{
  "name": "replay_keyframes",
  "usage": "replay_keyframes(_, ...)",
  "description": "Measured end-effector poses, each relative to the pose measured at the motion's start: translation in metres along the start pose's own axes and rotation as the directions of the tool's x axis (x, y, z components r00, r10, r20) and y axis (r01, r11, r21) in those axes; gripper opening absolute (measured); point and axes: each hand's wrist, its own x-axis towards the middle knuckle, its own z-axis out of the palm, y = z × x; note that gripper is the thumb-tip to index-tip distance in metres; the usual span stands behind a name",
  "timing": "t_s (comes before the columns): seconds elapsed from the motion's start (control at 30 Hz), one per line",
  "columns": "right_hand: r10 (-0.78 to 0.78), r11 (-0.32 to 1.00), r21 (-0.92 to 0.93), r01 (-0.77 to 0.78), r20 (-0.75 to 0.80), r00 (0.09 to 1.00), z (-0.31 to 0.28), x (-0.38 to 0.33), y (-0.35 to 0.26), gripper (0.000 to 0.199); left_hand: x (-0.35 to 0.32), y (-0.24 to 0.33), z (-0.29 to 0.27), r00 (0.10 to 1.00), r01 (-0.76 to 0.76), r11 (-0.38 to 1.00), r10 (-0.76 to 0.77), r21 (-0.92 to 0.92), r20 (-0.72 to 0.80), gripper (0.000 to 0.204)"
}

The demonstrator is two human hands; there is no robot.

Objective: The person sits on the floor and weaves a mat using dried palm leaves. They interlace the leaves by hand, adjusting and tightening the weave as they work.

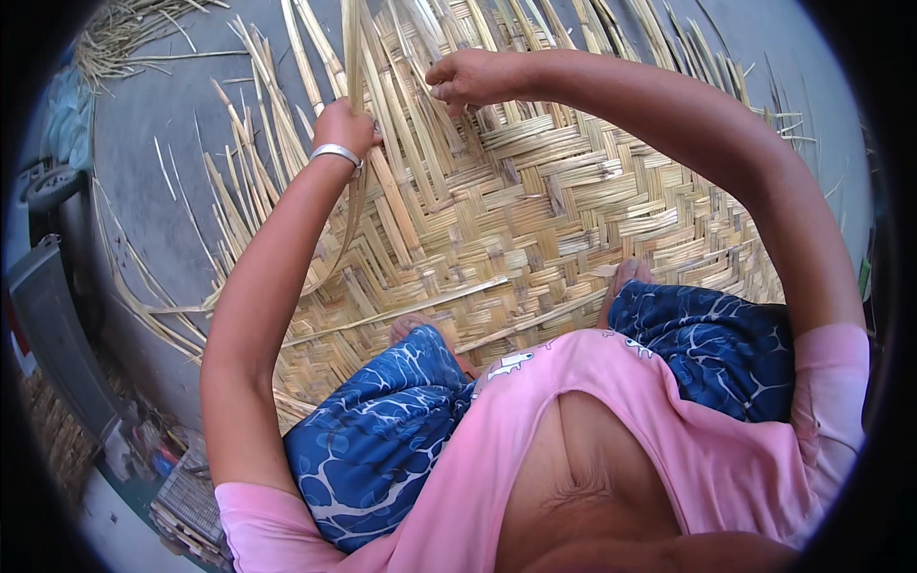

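The left hand (346,129), a metal bangle (337,153) at its wrist, is closed around a long flat strip (352,57), which rises above the fist and trails below it; held like this, it seems to be kept clear of the strips lying underneath. The right hand (468,79) hangs just beside the neighbouring upright strips (416,72), fingers bent; whether it pinches one I cannot tell, though its place suggests parting or steadying them. Beneath both hands lies the woven mat (535,224), flat on the grey floor (158,210), its finished zigzag nearest the body and its unwoven ends fanned out on the far side, probably so the working edge stays within reach. The left foot (409,327) and right foot (632,274) rest on the woven part, which likely stops it from sliding. A loose strip (411,310) lies across the weave near the left foot, and a heap of strips (119,43) sits on the floor at the far left, perhaps as spare stock
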Motion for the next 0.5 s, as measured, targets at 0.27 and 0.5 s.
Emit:
replay_keyframes(0.27,0.161,0.936,0.322,-0.144,-0.028,0.987,0.016,0.010,-0.002,0.056,-0.018,0.010,0.020,0.993,0.117,0.840,-0.102,-0.530,0.059,0.012)
replay_keyframes(0.5,0.076,0.897,0.437,-0.070,0.004,0.997,0.017,0.013,0.009,0.018,-0.033,0.010,0.009,0.976,0.203,0.612,-0.065,-0.765,0.207,0.018)
